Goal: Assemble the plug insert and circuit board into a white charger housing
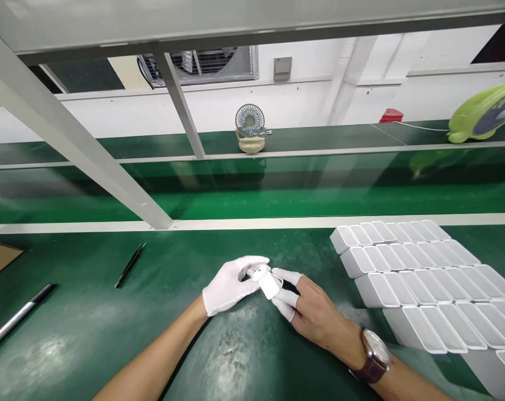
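At the centre of the green surface (89, 334), the gloved left hand (229, 285) and right hand (315, 312), fingers closed, pinch one small white part (269, 284) together. White boxes (423, 278) lie at three o'clock. It seems mid-fitting; steady alignment matters next.

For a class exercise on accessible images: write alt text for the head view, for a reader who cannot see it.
Two hands hold a small white part over a green bench: the left hand in a white glove, the right hand bare with fingertip covers and a wristwatch. Rows of white boxes lie to the right.
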Available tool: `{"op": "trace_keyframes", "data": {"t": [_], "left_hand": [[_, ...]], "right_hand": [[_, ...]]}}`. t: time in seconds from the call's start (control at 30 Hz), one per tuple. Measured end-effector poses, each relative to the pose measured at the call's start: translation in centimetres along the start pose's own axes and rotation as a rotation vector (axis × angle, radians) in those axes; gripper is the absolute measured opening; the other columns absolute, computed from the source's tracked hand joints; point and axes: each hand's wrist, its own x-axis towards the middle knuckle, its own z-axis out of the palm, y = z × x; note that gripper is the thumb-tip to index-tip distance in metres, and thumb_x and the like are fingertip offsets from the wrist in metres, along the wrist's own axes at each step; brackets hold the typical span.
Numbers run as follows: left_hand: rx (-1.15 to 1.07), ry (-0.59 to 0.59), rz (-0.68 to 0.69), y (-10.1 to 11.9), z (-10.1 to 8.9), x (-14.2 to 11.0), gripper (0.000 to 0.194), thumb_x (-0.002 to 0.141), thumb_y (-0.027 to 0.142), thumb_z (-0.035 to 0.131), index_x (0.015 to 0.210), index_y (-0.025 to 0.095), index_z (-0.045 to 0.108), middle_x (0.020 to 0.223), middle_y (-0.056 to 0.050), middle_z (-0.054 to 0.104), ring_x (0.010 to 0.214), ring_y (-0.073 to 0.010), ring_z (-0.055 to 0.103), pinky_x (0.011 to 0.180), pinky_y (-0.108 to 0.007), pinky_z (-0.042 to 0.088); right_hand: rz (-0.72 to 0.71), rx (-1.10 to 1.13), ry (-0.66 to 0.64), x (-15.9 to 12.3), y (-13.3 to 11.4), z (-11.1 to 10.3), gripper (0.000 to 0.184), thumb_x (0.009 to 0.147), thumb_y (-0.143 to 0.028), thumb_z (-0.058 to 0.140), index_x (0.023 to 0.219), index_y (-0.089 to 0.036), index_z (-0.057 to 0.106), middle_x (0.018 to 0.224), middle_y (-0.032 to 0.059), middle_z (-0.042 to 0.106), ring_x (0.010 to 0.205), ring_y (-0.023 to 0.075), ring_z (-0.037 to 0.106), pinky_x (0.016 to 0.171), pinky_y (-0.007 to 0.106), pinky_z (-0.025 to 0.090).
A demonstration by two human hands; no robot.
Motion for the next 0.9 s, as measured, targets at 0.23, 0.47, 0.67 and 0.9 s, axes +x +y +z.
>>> {"op": "trace_keyframes", "data": {"t": [0.23,0.47,0.67,0.9], "left_hand": [[0.327,0.171,0.337,0.0,1.3,-0.6,0.084,0.076,0.025,0.079,0.148,0.028,0.035,0.136,-0.010,0.054,0.112,-0.0230,0.059,0.093,-0.038,0.052],[0.455,0.319,0.407,1.1,1.9,-1.4,0.046,0.080,0.022,0.073,0.123,0.024,0.058,0.109,-0.006,0.061,0.096,-0.0182,0.060,0.085,-0.032,0.051],[0.156,0.293,0.120,0.1,0.9,-0.5,0.029,0.084,0.040,0.068,0.095,0.015,0.060,0.085,-0.003,0.059,0.077,-0.0150,0.056,0.072,-0.028,0.046],[-0.113,0.264,0.239,-0.4,0.5,-0.6,0.052,0.090,0.055,0.056,0.121,0.013,0.056,0.104,-0.010,0.063,0.091,-0.0199,0.062,0.089,-0.035,0.048]], "right_hand": [[-0.040,-0.088,0.048,-0.4,0.2,0.8,0.039,0.090,-0.006,0.057,0.128,-0.014,0.055,0.130,0.0204,0.051,0.117,0.0274,0.055,0.093,0.043,0.055],[-0.050,-0.082,0.053,0.0,0.1,1.2,0.054,0.089,-0.006,0.058,0.141,-0.019,0.048,0.132,0.0194,0.050,0.114,0.0265,0.056,0.090,0.042,0.056],[-0.086,-0.104,0.105,0.0,0.0,1.4,0.058,0.090,-0.009,0.063,0.144,-0.019,0.045,0.134,0.0181,0.051,0.115,0.0248,0.059,0.091,0.039,0.057],[-0.070,-0.053,0.115,0.5,0.1,1.6,0.048,0.091,-0.008,0.060,0.136,-0.022,0.052,0.132,0.0146,0.054,0.114,0.0220,0.061,0.091,0.036,0.058]]}}
